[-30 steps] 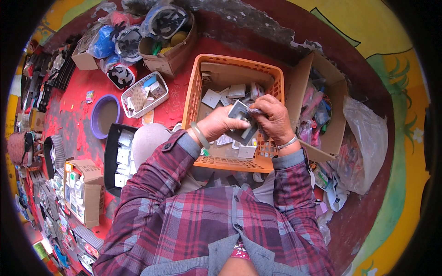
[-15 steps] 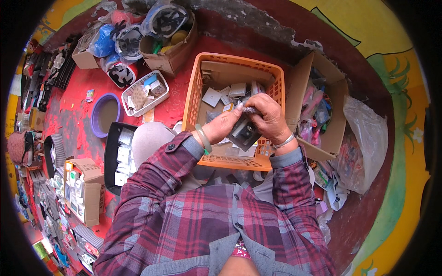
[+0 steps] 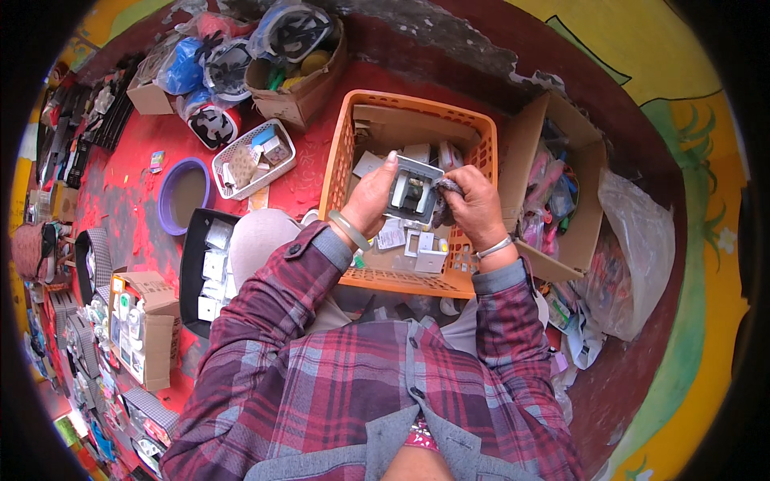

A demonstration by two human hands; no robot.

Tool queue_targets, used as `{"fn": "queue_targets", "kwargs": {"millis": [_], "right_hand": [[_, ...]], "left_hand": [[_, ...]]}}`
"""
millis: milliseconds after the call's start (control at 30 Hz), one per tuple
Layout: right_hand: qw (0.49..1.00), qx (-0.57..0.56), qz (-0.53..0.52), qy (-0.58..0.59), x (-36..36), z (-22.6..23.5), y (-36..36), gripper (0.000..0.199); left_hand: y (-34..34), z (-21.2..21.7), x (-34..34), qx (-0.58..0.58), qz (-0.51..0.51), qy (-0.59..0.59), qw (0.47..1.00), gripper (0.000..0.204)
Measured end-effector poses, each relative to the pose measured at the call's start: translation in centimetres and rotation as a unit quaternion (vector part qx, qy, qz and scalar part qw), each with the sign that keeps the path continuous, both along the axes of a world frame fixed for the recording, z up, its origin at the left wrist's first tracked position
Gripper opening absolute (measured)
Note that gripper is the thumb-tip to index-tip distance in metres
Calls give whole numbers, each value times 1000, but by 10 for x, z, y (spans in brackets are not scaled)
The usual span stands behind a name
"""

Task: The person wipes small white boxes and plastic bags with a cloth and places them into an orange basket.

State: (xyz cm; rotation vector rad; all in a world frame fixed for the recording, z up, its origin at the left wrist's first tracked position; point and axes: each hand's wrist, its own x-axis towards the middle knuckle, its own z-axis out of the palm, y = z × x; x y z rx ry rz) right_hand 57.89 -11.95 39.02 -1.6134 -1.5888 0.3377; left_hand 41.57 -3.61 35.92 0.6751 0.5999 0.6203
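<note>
A small grey, square-framed device (image 3: 414, 191) with white and dark parts inside is held over the orange basket. My left hand (image 3: 366, 197) grips its left side, thumb laid along the upper edge. A crumpled dark rag (image 3: 444, 204) is pinched in my right hand (image 3: 475, 202) and touches the device's right side. Below my hands, the orange plastic basket (image 3: 328, 178) is lined with cardboard. White switch plates (image 3: 431, 260) and small boxes lie inside it.
An open cardboard box (image 3: 513, 180) of colourful packaged items stands right of the basket. To the left are a white basket (image 3: 255, 189), a purple basin (image 3: 163, 196) and a black tray (image 3: 188, 276) of white packets. Clear plastic sheeting (image 3: 638, 248) lies far right.
The device has been turned, so its open frame with white inner parts now shows. My left hand has shifted slightly up and holds its side; the dark rag now shows in my right hand.
</note>
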Motion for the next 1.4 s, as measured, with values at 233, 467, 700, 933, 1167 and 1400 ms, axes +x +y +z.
{"fn": "queue_targets", "kwargs": {"millis": [233,467,700,933,1167,1400], "right_hand": [[997,-24,-39,-64,-28,-23,0,13],[951,-128,10,283,-30,-30,-4,13],[683,-112,6,722,-26,-28,8,23],[795,-148,-17,588,3,-16,5,29],[854,-132,-43,501,10,5,2,30],[967,-7,-138,212,-3,-16,4,13]], "left_hand": [[1,-14,1,-31,123,-8,992,42],[6,0,0,-23,202,-80,976,50],[-12,14,8,-51,111,-189,974,57],[4,12,-2,-62,-27,-130,989,46],[8,13,-12,-69,-183,-67,978,43],[-4,4,1,-81,-76,-113,987,44]]}}
